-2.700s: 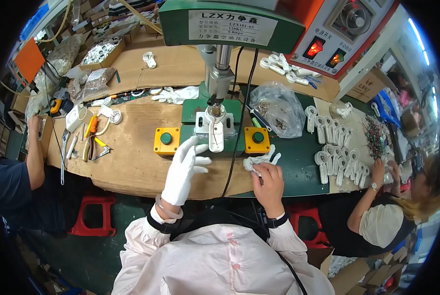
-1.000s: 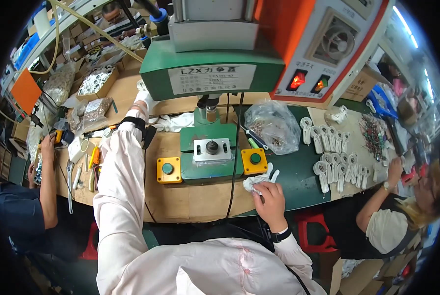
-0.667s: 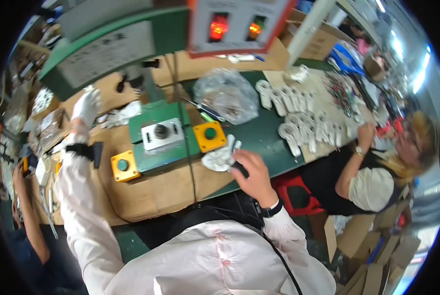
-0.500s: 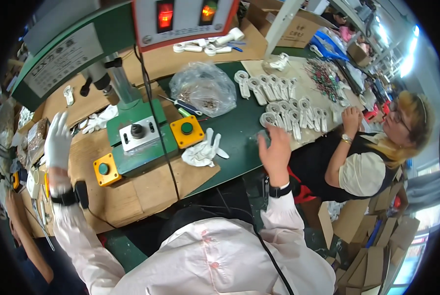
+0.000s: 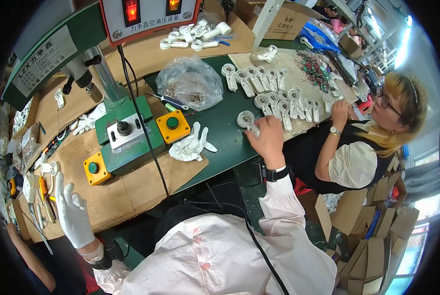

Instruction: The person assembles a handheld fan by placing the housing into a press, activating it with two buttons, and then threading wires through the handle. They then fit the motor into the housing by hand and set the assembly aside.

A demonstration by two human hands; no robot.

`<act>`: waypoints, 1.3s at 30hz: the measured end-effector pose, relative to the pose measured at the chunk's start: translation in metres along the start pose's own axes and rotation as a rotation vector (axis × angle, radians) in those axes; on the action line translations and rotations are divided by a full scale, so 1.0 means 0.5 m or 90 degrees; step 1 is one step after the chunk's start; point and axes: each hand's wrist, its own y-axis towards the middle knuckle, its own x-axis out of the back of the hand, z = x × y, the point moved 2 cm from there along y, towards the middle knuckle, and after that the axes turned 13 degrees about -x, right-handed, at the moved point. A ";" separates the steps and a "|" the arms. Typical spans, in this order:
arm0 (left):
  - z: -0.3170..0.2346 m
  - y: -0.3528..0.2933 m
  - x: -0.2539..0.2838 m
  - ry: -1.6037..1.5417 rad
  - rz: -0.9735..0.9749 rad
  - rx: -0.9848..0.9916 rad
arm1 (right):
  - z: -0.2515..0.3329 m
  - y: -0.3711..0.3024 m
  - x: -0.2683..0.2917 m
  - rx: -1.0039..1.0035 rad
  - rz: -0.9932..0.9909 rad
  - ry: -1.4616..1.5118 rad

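My right hand (image 5: 267, 140), bare with a dark wristband, grips a white round-headed part with a short handle (image 5: 245, 119), which looks like a small hand-held fan housing. It is over the green tabletop, left of the rows of similar white parts (image 5: 262, 102). My left hand (image 5: 76, 219) wears a white glove and is raised near the table's front left edge, fingers apart and empty. Between my hands stands a green press (image 5: 114, 157) with a black knob-like fixture (image 5: 124, 128) on its base. Yellow boxes with green buttons (image 5: 173, 129) flank it.
A white glove (image 5: 190, 143) lies beside the right button box. Behind it sits a clear plastic bag of small metal pieces (image 5: 195, 88). Pliers (image 5: 45, 189) and other tools lie at left. A co-worker (image 5: 352, 142) sits at right, near a pile of coloured wires (image 5: 316, 69). A cable (image 5: 141, 118) hangs before the press.
My right hand has taken hold of a white round-headed part and drawn it away from the rows. My left hand has come down toward the table's front edge. The view has shifted slightly.
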 end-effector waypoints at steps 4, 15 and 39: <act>0.018 -0.052 -0.061 -0.073 0.123 0.076 | 0.052 -0.047 0.002 -0.021 0.131 0.078; 0.215 -0.189 -0.325 -0.346 0.312 0.368 | 0.298 -0.182 0.142 0.077 0.096 0.295; 0.188 -0.191 -0.260 -0.486 0.260 0.489 | 0.314 -0.204 0.147 0.244 0.251 0.479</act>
